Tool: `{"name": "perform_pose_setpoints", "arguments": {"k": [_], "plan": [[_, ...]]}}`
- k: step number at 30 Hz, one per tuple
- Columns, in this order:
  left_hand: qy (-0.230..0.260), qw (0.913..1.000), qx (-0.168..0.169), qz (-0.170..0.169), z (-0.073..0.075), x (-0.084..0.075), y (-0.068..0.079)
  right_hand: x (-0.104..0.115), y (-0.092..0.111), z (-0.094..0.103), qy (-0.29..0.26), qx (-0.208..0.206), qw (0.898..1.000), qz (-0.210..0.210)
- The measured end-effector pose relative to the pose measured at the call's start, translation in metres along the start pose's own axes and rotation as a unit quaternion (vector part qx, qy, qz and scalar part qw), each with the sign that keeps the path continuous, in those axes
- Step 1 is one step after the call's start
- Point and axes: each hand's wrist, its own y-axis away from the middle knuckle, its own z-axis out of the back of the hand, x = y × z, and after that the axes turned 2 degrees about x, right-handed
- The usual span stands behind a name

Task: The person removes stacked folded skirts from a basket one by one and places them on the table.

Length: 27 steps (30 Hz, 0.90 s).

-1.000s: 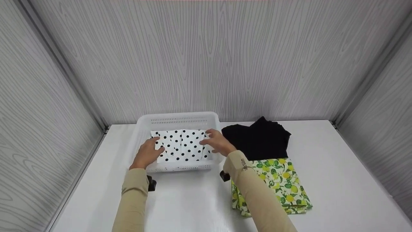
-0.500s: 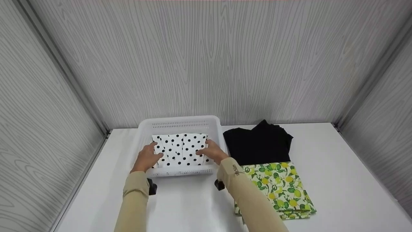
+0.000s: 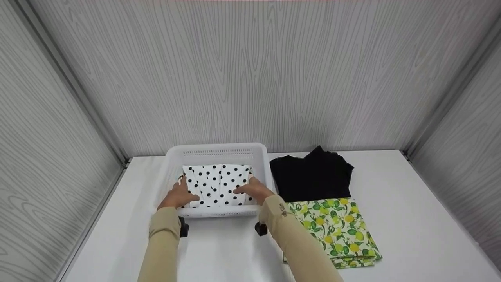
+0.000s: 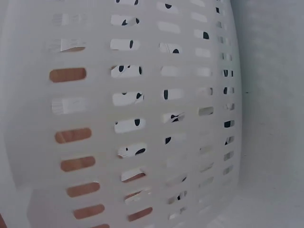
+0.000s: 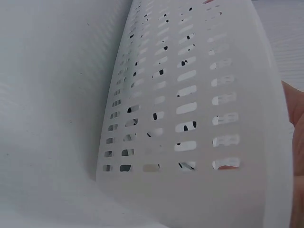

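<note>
A folded white cloth with black dots (image 3: pixel 215 184) lies inside a white perforated plastic basket (image 3: pixel 219 148). My left hand (image 3: pixel 177 195) reaches over the basket's near left side. Its fingers are at the cloth's left edge, and the thumb lies over the top. At the opposite edge, my right hand (image 3: pixel 256 190) has its fingers down beside the cloth and its thumb extended over it. Whether the fingertips go under the cloth is hidden. Through the slots of the basket wall (image 4: pixel 99 114) in the left wrist view, bits of dotted cloth and hand show.
Right of the basket, a folded black cloth (image 3: pixel 313 176) lies on the white table (image 3: pixel 399 219). Nearer, partly under the right sleeve, is a folded lemon-print cloth (image 3: pixel 336 227). Grey wood-grain panels (image 3: pixel 250 78) enclose the table at the back and sides.
Both hands have moved lower around the dotted cloth, their fingers going from above it to its side edges. The right hand has shifted a little left. The head view has tilted slightly.
</note>
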Motion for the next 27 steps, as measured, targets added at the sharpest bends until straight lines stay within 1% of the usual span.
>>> {"name": "perform_pose_setpoints", "arguments": {"k": [3,10,14,18,21,24,27], "plan": [[-0.002,1.0,0.002,0.007,0.001,0.0,0.001,-0.001,-0.002,-0.003,0.01,-0.002,1.0,-0.007],[0.047,0.9985,0.027,0.004,0.0,0.002,0.0,-0.004,-0.003,-0.007,0.031,0.003,1.0,-0.002],[0.066,0.9971,0.031,0.02,-0.001,0.003,-0.005,-0.004,-0.004,-0.008,0.032,0.009,0.999,-0.014],[0.118,0.9917,0.044,0.025,0.0,0.005,-0.01,-0.005,-0.007,-0.009,0.02,0.02,0.999,-0.019],[0.16,0.9853,0.055,0.022,0.001,0.007,-0.011,-0.005,-0.011,-0.008,0.014,0.015,1.0,-0.006],[0.177,0.982,0.061,0.023,0.001,0.008,-0.013,-0.005,-0.015,-0.008,0.014,-0.005,1.0,0.016],[0.193,0.9788,0.058,0.037,0.0,0.009,-0.014,-0.006,-0.017,-0.008,0.017,-0.013,0.999,0.05]]}}
